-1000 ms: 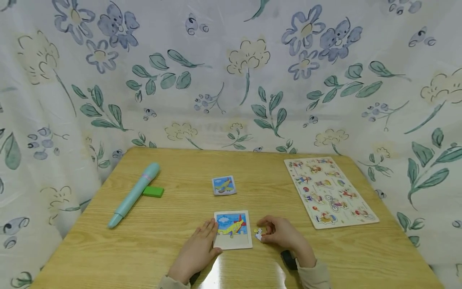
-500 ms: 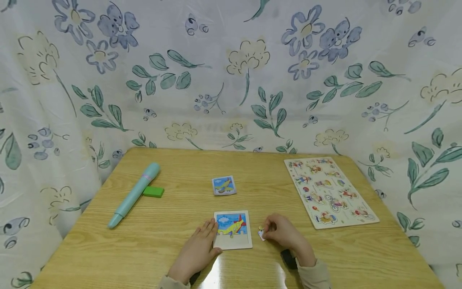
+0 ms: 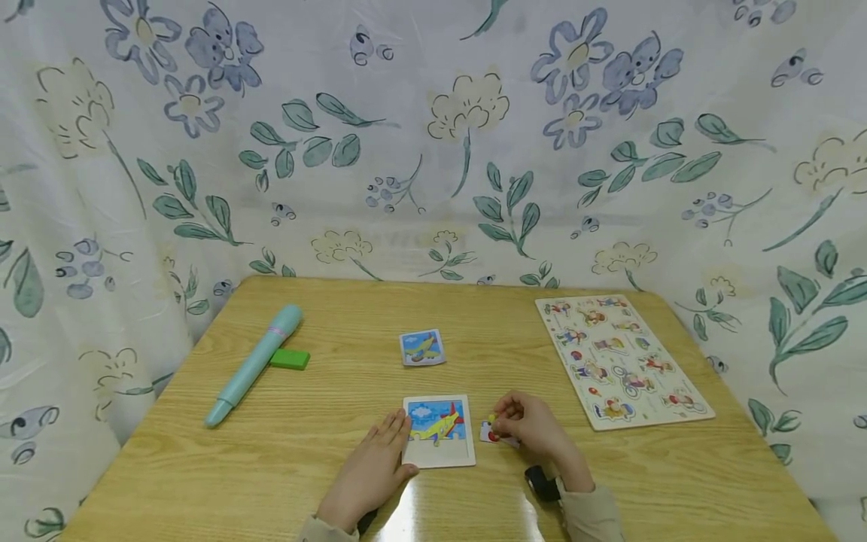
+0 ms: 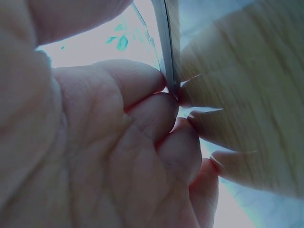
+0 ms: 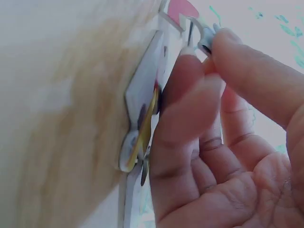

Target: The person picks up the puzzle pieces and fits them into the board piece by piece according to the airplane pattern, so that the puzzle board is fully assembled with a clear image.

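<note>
A small wooden airplane puzzle lies near the front middle of the table, its upper part filled with a yellow plane on blue sky and its lower strip bare. My left hand rests with straight fingers along its left edge; in the left wrist view the fingertips touch the board's edge. To the right of the board, my right hand pinches a small puzzle piece between thumb and finger. Other loose pieces lie on the table under and beside those fingers, partly hidden.
A picture card of a plane lies behind the puzzle. At the left are a turquoise pen-shaped stick and a green block. A larger peg-style picture board lies at the right. A floral curtain hangs behind the table.
My right hand has shifted slightly right and its fingers have moved among the loose pieces, turning them and spreading them apart. The left hand stays on the board's edge.
</note>
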`<state>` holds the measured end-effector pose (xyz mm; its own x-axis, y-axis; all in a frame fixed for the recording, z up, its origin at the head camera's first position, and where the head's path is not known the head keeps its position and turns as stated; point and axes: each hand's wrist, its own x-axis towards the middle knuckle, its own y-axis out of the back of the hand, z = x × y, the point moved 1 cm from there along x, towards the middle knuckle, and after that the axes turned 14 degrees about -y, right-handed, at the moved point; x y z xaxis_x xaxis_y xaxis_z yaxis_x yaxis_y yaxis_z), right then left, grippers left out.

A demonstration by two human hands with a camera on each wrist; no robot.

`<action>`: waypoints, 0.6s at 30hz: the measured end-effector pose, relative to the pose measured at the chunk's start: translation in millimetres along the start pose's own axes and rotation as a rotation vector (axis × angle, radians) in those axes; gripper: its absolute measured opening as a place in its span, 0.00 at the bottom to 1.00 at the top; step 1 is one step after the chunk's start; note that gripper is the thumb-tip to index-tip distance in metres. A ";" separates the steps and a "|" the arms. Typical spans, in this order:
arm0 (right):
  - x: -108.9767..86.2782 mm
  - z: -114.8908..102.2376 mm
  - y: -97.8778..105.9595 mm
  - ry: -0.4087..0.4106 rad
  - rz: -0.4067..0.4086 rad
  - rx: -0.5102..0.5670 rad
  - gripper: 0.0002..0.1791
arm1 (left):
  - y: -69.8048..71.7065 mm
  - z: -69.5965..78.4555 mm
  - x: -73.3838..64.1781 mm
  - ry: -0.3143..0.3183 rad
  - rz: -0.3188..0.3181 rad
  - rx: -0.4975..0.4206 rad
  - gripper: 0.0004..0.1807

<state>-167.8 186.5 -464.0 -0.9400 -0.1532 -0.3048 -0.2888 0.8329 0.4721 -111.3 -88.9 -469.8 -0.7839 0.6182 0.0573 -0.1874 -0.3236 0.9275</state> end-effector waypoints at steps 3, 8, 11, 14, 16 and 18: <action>3.4 -3.9 -1.2 -0.007 -0.008 0.019 0.10 | 0.8 0.4 -0.1 0.005 0.002 -0.009 0.39; 8.1 -18.2 -9.8 0.009 -0.048 0.021 0.09 | 2.6 0.8 0.7 0.003 0.010 0.000 0.38; 9.4 -30.2 -20.1 0.023 -0.092 0.010 0.09 | 3.1 0.5 0.9 0.005 0.008 0.000 0.38; 11.8 -40.0 -33.8 0.048 -0.112 -0.023 0.09 | 2.8 0.9 1.3 0.002 0.003 0.002 0.39; 14.1 -43.9 -43.8 0.056 -0.127 -0.035 0.09 | 1.9 1.3 1.7 0.000 0.003 0.000 0.39; 15.9 -46.8 -53.5 0.063 -0.140 -0.047 0.09 | 1.0 1.9 1.8 0.000 0.008 -0.001 0.39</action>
<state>-175.7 114.6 -455.4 -0.8990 -0.3001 -0.3189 -0.4246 0.7753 0.4676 -111.8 -86.7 -468.0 -0.7855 0.6155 0.0642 -0.1822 -0.3292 0.9265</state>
